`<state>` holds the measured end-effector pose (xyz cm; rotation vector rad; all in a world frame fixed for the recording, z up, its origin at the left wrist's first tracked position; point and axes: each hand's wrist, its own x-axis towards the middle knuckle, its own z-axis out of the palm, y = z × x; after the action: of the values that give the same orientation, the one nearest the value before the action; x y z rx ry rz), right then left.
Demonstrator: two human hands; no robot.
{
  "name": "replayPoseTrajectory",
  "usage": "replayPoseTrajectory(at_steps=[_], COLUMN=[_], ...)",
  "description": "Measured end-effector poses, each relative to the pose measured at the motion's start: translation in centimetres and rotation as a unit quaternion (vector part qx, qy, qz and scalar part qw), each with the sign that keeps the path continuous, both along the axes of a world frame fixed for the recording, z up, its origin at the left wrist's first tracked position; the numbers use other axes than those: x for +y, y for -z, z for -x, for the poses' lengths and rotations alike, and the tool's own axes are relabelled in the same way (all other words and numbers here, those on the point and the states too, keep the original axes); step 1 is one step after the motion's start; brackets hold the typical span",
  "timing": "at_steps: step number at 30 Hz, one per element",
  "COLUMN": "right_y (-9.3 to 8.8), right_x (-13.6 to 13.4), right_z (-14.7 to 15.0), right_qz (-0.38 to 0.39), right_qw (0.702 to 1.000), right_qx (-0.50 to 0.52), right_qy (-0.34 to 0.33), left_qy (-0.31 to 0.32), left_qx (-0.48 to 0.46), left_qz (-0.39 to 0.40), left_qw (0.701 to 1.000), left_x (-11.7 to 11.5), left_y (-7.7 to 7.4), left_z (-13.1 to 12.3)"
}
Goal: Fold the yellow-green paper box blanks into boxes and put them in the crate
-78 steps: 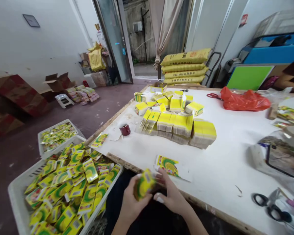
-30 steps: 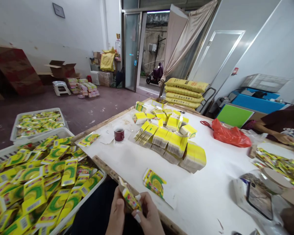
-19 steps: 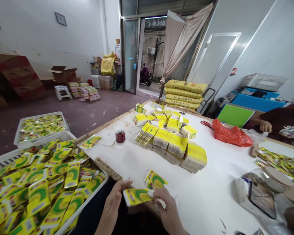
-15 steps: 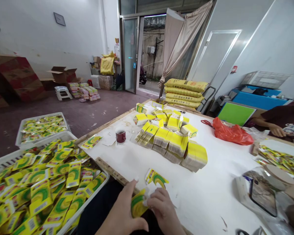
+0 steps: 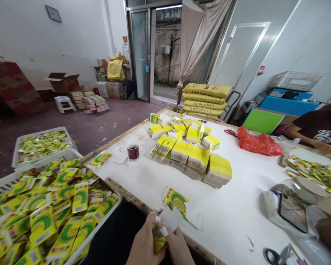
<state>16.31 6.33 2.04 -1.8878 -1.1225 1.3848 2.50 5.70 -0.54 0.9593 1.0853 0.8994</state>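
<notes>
Packet (image 5: 158, 243), yellow and green, is pinched between left hand (image 5: 143, 247) and right hand (image 5: 177, 247), fingers closed on it, low at the table (image 5: 237, 221) edge, beside a full crate (image 5: 106, 218).

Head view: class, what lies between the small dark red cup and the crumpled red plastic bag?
In the head view, bundled stacks of flat yellow cartons lie between them on the white table.
</notes>
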Motion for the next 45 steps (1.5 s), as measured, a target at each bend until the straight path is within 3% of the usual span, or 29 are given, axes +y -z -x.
replayPoseTrajectory(at_steps=[3,5,9,12,15,19,23,27,31,35,41,43,45], right_y=[-0.3,-0.1,1.0,1.2,0.8,-0.9,-3.9,-6.8,-7.9,-6.9,-2.7,-1.8,-1.5], right_x=[-0.4,-1.1,-2.4,-2.0,-1.5,-0.9,0.7,2.5,3.0,2.0,-0.6,-0.3,0.7], right_z=[-0.6,-1.2,-2.1,-3.1,-4.0,-4.7,-5.1,-5.5,-5.3,-5.4,-6.2,-6.3,-6.7], right_qz=[0.0,-0.04,-0.108,-0.15,-0.172,-0.131,-0.084,-0.021,0.07,0.083,0.032,0.003,-0.035], right_qw=[0.999,0.994,0.973,0.968,0.963,0.949,0.931,0.929,0.923,0.932,0.966,0.977,0.985], right_qx=[-0.017,-0.053,-0.128,-0.165,-0.179,-0.176,-0.179,-0.152,-0.137,-0.106,-0.07,-0.039,-0.025], right_qy=[-0.041,-0.091,-0.161,-0.119,-0.106,-0.228,-0.306,-0.337,-0.352,-0.338,-0.247,-0.209,-0.168], left_qy=[0.03,0.038,-0.006,-0.03,-0.005,0.035,0.088,0.133,0.147,0.147,0.124,0.078,-0.041], left_qx=[-0.015,-0.043,-0.05,0.003,-0.002,-0.012,0.004,-0.007,0.018,0.025,0.003,-0.043,-0.135], left_qz=[0.016,0.05,0.07,0.047,0.035,0.044,0.046,0.04,0.027,0.038,0.054,0.071,0.112], left_qw=[0.999,0.997,0.996,0.998,0.999,0.998,0.995,0.99,0.989,0.988,0.991,0.993,0.984], left_x=[0.6,0.8,0.4,-0.2,0.0,1.1,1.9,2.1,1.2,0.2,0.1,-0.1,-0.2], left_y=[-0.2,-0.3,0.2,0.6,0.2,-0.7,-1.2,-1.6,-1.5,-1.3,-1.4,-1.0,-0.2], left_z=[0.1,0.0,-0.3,0.0,0.9,2.1,2.6,2.2,0.9,0.0,-0.1,-0.1,0.2])
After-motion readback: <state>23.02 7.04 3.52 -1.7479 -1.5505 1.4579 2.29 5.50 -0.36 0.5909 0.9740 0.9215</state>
